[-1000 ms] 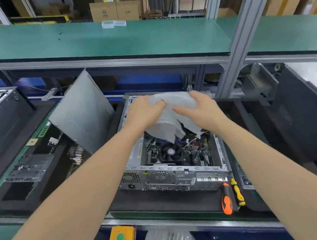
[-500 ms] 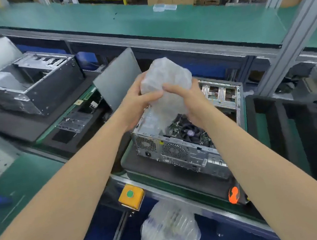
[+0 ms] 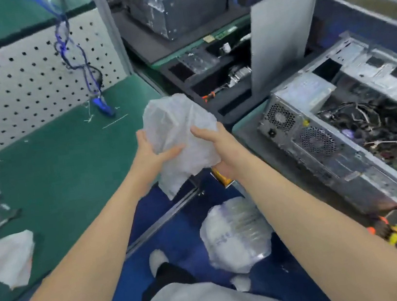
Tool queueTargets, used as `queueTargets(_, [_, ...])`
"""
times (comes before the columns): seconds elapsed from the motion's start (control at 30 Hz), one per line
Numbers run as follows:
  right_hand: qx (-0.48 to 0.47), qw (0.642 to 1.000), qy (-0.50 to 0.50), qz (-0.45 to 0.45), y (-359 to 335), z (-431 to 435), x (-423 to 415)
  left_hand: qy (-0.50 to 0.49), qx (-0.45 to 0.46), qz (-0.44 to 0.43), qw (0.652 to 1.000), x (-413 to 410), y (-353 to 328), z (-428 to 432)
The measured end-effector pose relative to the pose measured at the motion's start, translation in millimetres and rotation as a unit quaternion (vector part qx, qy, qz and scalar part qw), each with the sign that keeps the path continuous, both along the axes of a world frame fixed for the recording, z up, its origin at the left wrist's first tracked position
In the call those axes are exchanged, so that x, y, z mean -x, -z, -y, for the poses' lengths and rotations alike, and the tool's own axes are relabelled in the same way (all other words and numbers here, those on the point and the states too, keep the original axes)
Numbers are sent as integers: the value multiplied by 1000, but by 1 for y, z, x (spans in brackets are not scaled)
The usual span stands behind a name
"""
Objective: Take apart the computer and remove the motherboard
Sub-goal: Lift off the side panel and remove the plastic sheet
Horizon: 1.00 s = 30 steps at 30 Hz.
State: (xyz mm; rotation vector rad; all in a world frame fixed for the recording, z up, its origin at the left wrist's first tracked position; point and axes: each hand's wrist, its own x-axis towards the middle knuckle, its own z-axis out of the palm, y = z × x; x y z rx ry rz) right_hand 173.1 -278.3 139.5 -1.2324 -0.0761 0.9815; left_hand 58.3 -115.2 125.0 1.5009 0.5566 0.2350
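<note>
A crumpled white plastic bag (image 3: 178, 138) is held up between both hands, left of the open computer case (image 3: 342, 130). My left hand (image 3: 150, 153) grips its lower left side, thumb pressed into the plastic. My right hand (image 3: 213, 148) holds its right side, fingers curled under the bag. The case lies on its side at the right, its interior of dark cables and a board (image 3: 377, 125) exposed. Its grey side panel (image 3: 280, 34) stands upright behind it.
A green bench (image 3: 68, 173) with a white pegboard (image 3: 17, 84) and hanging blue cable (image 3: 84, 72) is at left, with white bags on it. A second case (image 3: 171, 3) sits at the back. Screwdrivers (image 3: 387, 231) lie at the front right. A bubble-wrap bundle (image 3: 234, 234) lies on the blue floor.
Both hands have lifted the bag out of the case and carried it left, away from the computer. My view has swung left and down toward the bench and floor.
</note>
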Motion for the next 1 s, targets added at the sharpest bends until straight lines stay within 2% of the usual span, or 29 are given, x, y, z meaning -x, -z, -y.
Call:
queueTargets(0.13, [72, 996, -40, -35, 43, -52, 44, -122, 155, -34, 980, 76, 52, -59])
queueTargets(0.27, [109, 986, -116, -52, 78, -118, 96, -290, 261, -43, 920, 147, 77, -111])
queueTargets(0.43, [82, 978, -125, -143, 109, -203, 165, -281, 324, 8, 903, 228, 79, -183])
queueTargets(0.5, [60, 974, -137, -172, 114, -236, 193, -295, 277, 17, 914, 255, 80, -208])
queueTargets(0.57, [27, 969, -174, -174, 117, -266, 220, -352, 169, -27, 920, 278, 80, -225])
queueTargets(0.67, [23, 956, -236, -172, 116, -308, 261, -452, 49, -85, 886, 319, 83, -256])
queueTargets(0.77, [70, 955, -272, -94, 115, -338, 292, -537, 13, -101, 837, 359, 83, -291])
queueTargets(0.87, [110, 966, -232, -17, 116, -360, 316, -563, -18, -134, 816, 386, 82, -320])
queueTargets(0.93, [112, 970, -217, 18, 116, -372, 328, -559, -12, -120, 820, 396, 81, -337])
queueTargets(1.0, [125, 966, -220, 49, 115, -383, 338, -518, -9, -87, 851, 400, 77, -344])
